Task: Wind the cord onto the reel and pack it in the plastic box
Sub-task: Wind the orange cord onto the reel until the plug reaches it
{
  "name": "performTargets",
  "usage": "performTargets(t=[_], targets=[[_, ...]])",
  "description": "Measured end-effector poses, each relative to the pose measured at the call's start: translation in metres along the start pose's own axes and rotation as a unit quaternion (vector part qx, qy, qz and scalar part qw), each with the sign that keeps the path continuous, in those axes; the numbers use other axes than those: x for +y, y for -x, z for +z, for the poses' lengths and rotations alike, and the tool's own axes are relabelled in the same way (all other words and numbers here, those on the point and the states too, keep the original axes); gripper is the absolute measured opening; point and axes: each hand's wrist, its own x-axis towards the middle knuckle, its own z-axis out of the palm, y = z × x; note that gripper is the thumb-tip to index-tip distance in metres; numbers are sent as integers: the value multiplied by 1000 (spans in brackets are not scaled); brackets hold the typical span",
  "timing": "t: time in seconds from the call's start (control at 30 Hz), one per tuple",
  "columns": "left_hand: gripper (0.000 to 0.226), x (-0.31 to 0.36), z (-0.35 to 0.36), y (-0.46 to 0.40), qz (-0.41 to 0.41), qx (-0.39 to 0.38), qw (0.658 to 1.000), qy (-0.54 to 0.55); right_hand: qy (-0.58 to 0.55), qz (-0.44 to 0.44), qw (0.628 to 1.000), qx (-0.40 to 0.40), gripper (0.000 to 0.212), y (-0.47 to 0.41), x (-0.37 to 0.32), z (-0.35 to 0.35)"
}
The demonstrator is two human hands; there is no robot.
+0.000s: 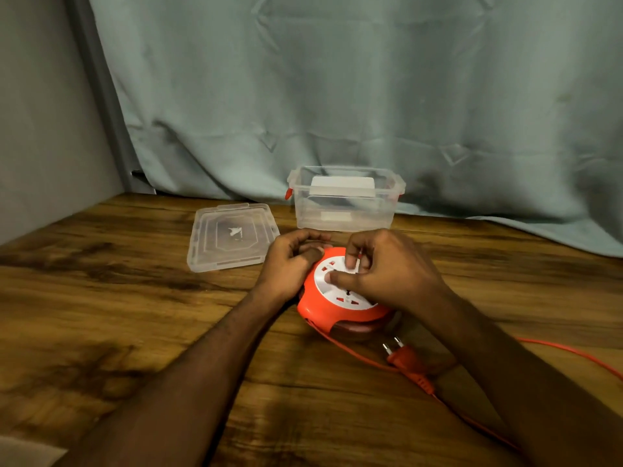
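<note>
Gripping round reel (glossy orange plastic).

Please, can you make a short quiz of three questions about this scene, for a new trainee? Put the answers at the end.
1. True or false: the lid is closed on the plastic box.
2. Where does the plug lie? A) inside the plastic box B) on the table, near the reel C) in the left hand
3. Which hand has its fingers on the white socket face of the reel?

Key
1. False: the lid lies flat on the table, to the left of the open box.
2. B, with loose orange cord running off to the right.
3. The right hand; the left hand grips the orange rim.
</note>
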Motion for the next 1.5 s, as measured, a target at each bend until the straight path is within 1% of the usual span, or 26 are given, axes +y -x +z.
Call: performTargets(t=[0.03,0.07,0.13,0.2,0.27,0.37,0.43,0.57,0.77,0.83,0.93,1.1,1.2,1.27,1.4,1.47,1.5], targets=[[29,0,0,0,2,0,1000,2,-30,-9,999,8,35,-1,5,-2],[29,1,0,0,4,3,1000,4,-61,-22,998,1,34,-2,10,-3],[29,2,0,0,1,6,1000,12,-106,-54,992,-46,30,-4,23,-6],[30,3,0,0,-2,5,1000,16,-124,-78,984,-96,29,-5,31,-11],[30,3,0,0,-1,5,1000,16,-119,-90,980,-129,42,-6,37,-16],[30,2,0,-1,1,6,1000,23,-73,-85,982,-152,64,-6,39,-22],[30,2,0,0,2,4,1000,20,-76,-82,982,-154,70,-4,39,-23],[30,2,0,0,-6,-1,1000,30,-93,-90,982,-141,73,-3,37,-24],[31,5,-1,0,-5,-1,999,38,-52,-67,989,-124,76,-1,29,-22],[32,6,0,0,-6,1,999,44,-35,-61,992,-108,72,1,26,-21],[32,5,1,0,-13,3,998,54,-21,-47,995,-83,61,3,18,-14],[30,4,0,0,-18,8,999,36,46,-27,997,-61,59,3,5,-6],[30,3,1,0,-13,3,1000,23,35,-20,998,-44,60,3,2,-2],[29,3,1,2,-11,1,1000,17,27,-33,999,-31,56,4,-2,5],[30,3,0,2,-8,9,1000,17,48,-65,997,-16,44,3,-4,7],[30,3,1,2,-8,12,1000,22,24,-66,997,-16,29,3,2,0],[29,3,0,2,-9,14,1000,24,0,-75,997,-23,25,2,7,-4]])
